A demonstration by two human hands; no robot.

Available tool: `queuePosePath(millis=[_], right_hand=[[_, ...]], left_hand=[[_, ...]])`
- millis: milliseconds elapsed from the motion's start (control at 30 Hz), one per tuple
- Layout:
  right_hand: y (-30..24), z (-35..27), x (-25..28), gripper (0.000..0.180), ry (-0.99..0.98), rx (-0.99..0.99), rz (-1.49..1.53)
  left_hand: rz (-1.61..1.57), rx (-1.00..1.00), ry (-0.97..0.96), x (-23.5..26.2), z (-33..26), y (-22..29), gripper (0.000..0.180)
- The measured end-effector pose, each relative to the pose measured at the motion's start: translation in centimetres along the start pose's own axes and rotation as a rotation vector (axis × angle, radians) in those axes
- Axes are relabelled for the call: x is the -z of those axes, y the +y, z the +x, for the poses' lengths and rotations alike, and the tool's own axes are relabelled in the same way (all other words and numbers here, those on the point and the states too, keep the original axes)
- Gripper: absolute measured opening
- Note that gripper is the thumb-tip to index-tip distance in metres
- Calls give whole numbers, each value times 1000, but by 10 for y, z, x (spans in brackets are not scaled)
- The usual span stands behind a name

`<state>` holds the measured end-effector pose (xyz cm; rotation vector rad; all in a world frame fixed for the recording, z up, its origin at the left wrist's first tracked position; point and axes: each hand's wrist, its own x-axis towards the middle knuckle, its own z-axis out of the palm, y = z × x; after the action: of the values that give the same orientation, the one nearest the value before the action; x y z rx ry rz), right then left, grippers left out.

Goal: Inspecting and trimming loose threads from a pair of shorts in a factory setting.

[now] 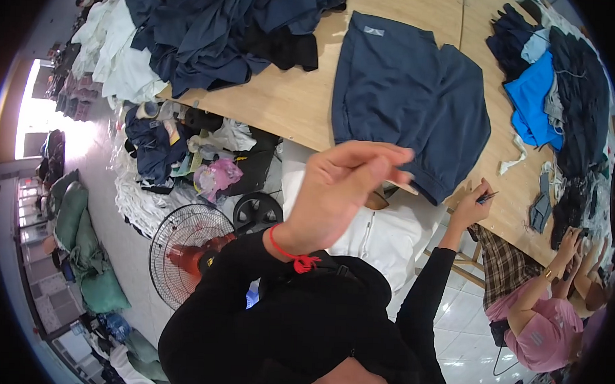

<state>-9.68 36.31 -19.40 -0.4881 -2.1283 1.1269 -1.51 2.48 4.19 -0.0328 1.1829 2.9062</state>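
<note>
Clock refs: 12 = top of view, centre of frame as pivot. Right hand [471,207], 3 o'clock: fingers curled closed round a small dark pointed tool, probably thread snips [486,197], at the table edge. Left hand [336,194], near centre: thumb and fingertips bunched close; can't tell if anything's pinched, or if it touches cloth.

Navy shorts [409,87] at 1 o'clock, spread flat on the table, near edge partly behind the left hand. Status, my read: laid out, tool ready, finishing not complete; no cut visible. Dark-blue garment heap [211,43] at 11 is unsorted; can't tell if it's done or queued.

Surface: pale wood table [276,106]; bright-blue cloth [533,98] and a dark garment pile [578,100] at 2. White garment [394,239] below the near edge.

Room: floor fan [190,255] at 8, green sacks [83,228] further out, co-worker in pink [550,332] at 4.
</note>
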Motion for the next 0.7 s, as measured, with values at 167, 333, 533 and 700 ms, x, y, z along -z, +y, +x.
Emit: queuePosePath(millis=[167, 333, 533, 700], right_hand=[[-8, -1, 0, 28, -19, -13, -5], [-7, 0, 0, 27, -33, -22, -33], [0, -1, -1, 27, -13, -21, -19], [2, 3, 0, 25, 2, 12, -64]], left_hand=[[-41, 1, 40, 22, -8, 5, 26], [-31, -5, 138, 28, -10, 7, 21], [72, -193, 275, 76, 1, 14, 12], [658, -116, 462, 168, 67, 11, 37]])
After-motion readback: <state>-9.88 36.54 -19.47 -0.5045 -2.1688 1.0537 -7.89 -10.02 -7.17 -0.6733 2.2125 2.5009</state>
